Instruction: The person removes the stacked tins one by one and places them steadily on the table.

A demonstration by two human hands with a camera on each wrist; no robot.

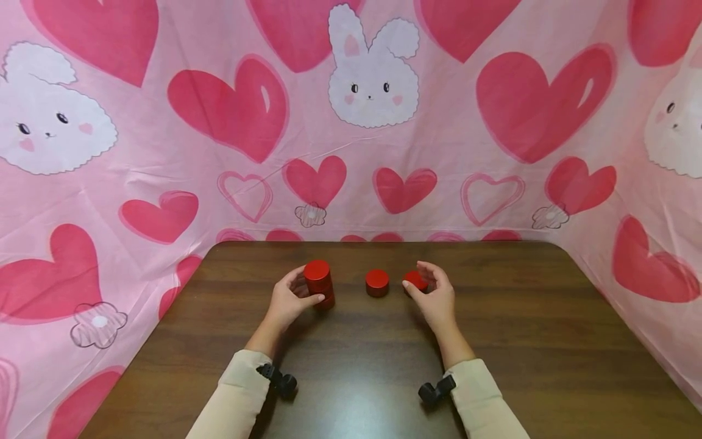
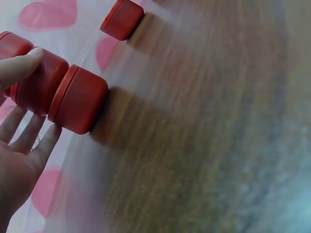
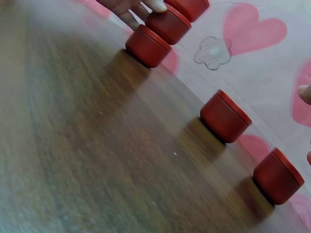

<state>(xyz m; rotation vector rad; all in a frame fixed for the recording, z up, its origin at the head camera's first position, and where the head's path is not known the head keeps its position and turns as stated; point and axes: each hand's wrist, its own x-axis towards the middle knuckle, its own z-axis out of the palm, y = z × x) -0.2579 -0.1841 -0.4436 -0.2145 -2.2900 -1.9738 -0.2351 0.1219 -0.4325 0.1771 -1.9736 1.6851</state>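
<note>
Stack (image 1: 319,283) of red round tins sits left of centre in the head view, on the dark wood table (image 1: 521,341). My left hand (image 1: 289,302) wraps it, thumb across the front low down, fingers curled behind. The left wrist view shows three tins in it, though only part of the topmost is in frame. So left is gripping the stack, steadying it.

Middle of the frame: single red tin (image 1: 377,282) stands alone, apart from both hands, untouched.

Right of centre: another red tin (image 1: 415,281) under my right hand (image 1: 433,299). Fingers curve over and round it, thumb at its near side. In the right wrist view that tin (image 3: 278,175) sits flat on the wood at lower right and only fingertips show at the frame edge; whether they press it I cannot tell from there. From the head view I judge the right as closed round it.

Step, as I judge it: stacking, picking up the next piece. The next move calls for a clean lift, carrying it left over the lone tin, then centring it on top while the left holds the column still.

Pink heart-and-bunny cloth (image 1: 373,122) fills the upper frame.
</note>
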